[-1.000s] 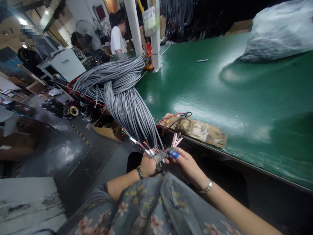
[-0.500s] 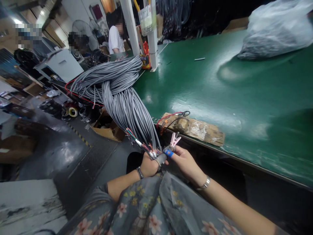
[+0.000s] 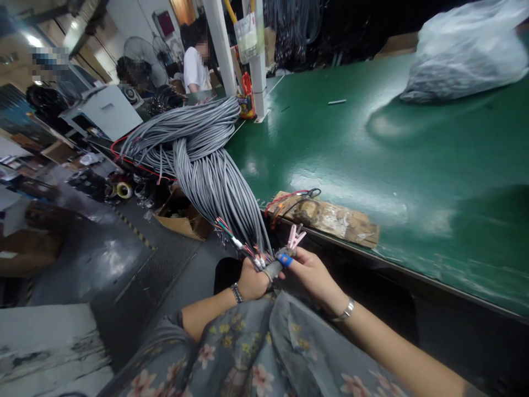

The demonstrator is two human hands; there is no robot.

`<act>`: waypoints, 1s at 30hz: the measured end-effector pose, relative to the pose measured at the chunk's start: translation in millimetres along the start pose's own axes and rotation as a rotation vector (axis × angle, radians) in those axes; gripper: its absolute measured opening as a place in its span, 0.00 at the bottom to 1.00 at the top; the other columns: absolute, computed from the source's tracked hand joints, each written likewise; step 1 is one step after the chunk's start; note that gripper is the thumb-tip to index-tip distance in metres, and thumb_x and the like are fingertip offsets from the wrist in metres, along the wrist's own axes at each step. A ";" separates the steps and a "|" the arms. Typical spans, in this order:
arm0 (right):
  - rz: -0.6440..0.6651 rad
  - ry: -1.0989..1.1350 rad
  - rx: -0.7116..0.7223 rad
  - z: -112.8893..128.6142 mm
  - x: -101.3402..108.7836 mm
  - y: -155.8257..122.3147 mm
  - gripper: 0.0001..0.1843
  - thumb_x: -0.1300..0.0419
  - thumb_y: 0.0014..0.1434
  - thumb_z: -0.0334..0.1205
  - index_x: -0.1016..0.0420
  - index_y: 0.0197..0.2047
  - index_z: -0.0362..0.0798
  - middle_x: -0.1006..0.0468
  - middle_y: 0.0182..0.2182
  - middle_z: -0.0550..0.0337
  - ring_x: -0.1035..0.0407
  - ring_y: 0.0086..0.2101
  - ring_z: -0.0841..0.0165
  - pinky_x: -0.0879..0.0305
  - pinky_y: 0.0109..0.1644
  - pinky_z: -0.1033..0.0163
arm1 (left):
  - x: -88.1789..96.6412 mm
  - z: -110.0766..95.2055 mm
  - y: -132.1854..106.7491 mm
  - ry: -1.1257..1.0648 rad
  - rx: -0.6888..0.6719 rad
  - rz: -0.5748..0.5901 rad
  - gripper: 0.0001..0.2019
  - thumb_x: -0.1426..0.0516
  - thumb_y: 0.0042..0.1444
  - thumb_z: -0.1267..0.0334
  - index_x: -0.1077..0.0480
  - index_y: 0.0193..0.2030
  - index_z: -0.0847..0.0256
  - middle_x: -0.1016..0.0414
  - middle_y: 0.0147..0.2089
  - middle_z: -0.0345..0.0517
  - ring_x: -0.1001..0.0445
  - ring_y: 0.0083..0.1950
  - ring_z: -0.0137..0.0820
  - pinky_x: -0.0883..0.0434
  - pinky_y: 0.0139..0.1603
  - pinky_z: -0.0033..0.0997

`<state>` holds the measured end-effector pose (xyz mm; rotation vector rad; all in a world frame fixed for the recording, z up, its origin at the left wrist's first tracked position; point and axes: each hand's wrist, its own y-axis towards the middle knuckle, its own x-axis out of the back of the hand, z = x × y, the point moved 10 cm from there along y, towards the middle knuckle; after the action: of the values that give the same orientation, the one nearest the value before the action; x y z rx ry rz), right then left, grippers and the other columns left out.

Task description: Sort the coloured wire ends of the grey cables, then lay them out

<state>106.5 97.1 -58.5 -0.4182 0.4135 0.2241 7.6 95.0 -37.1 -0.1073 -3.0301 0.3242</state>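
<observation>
Grey cables (image 3: 215, 182) drape down to our lap, our left hand (image 3: 251, 282) fisted round their stripped ends, our right hand (image 3: 314, 275) pinching those same ends, pink clip (image 3: 296, 237) just above, wooden board (image 3: 334, 219) beyond on the green table (image 3: 413, 160).

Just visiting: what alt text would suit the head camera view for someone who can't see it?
A person's left hand and right hand meet at the coloured wire ends of a thick bundle of grey cables hanging off a green workbench; a pink clip sticks up from the right fingers. A worn wooden board lies at the bench edge.
</observation>
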 end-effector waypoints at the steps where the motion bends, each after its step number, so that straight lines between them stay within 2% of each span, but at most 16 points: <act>1: -0.019 0.007 -0.001 -0.8 1.0 -0.7 0.24 0.28 0.35 0.54 0.32 0.26 0.47 0.30 0.17 0.65 0.38 0.18 0.73 0.42 0.22 0.66 | 0.9 0.1 0.0 -0.003 -0.006 -0.011 0.20 0.35 0.39 0.46 0.29 0.18 0.64 0.28 0.18 0.45 0.33 0.20 0.28 0.35 0.23 0.27; 6: -0.076 0.074 0.005 -5.4 1.1 -3.3 0.24 0.30 0.39 0.56 0.34 0.28 0.47 0.31 0.15 0.66 0.41 0.17 0.75 0.45 0.22 0.68 | 2.4 4.3 0.3 -0.042 0.005 -0.024 0.21 0.37 0.44 0.45 0.29 0.19 0.64 0.29 0.17 0.44 0.32 0.20 0.28 0.34 0.23 0.27; 9: -0.056 0.090 0.017 -5.8 -1.1 -2.4 0.24 0.31 0.40 0.57 0.34 0.28 0.48 0.31 0.16 0.67 0.41 0.18 0.75 0.45 0.23 0.67 | 4.3 7.2 0.8 -0.073 0.016 -0.038 0.22 0.37 0.44 0.45 0.28 0.20 0.65 0.28 0.18 0.45 0.32 0.20 0.28 0.34 0.23 0.26; 13: 0.018 0.061 0.057 -0.7 -3.5 -1.4 0.24 0.30 0.39 0.56 0.30 0.30 0.47 0.28 0.20 0.63 0.37 0.23 0.72 0.40 0.30 0.64 | 7.3 17.9 2.2 -0.133 0.045 -0.059 0.22 0.37 0.44 0.44 0.28 0.22 0.65 0.28 0.18 0.45 0.32 0.19 0.27 0.35 0.20 0.26; 18: 0.005 0.050 0.044 3.0 2.0 -1.5 0.26 0.28 0.35 0.57 0.29 0.30 0.47 0.25 0.23 0.60 0.33 0.26 0.68 0.37 0.34 0.61 | 10.1 29.0 3.4 -0.148 0.056 -0.073 0.20 0.38 0.46 0.46 0.27 0.24 0.65 0.27 0.19 0.46 0.33 0.18 0.27 0.37 0.19 0.25; 24: -0.022 0.014 0.068 10.2 0.5 -0.3 0.24 0.31 0.39 0.57 0.31 0.28 0.47 0.29 0.20 0.63 0.36 0.21 0.71 0.41 0.27 0.64 | 7.4 19.2 1.8 -0.107 0.079 -0.068 0.21 0.37 0.44 0.45 0.29 0.21 0.65 0.28 0.18 0.45 0.34 0.18 0.26 0.38 0.20 0.25; 27: -0.031 0.034 0.055 6.6 -0.1 0.7 0.23 0.31 0.40 0.57 0.32 0.28 0.47 0.30 0.19 0.64 0.37 0.21 0.71 0.43 0.26 0.64 | 7.9 11.5 0.8 -0.075 0.057 -0.068 0.20 0.37 0.43 0.46 0.29 0.20 0.64 0.28 0.18 0.45 0.35 0.18 0.26 0.38 0.20 0.25; 30: -0.030 0.078 0.049 1.6 -0.9 1.7 0.23 0.31 0.40 0.56 0.33 0.27 0.47 0.31 0.19 0.65 0.36 0.21 0.70 0.43 0.27 0.64 | 10.1 12.6 0.7 -0.059 0.045 -0.074 0.20 0.38 0.45 0.47 0.29 0.20 0.64 0.28 0.18 0.45 0.35 0.18 0.26 0.37 0.21 0.26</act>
<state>105.8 99.1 -57.4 -0.3858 0.4883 0.1681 -3.7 93.8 -48.6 0.0185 -3.0731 0.3952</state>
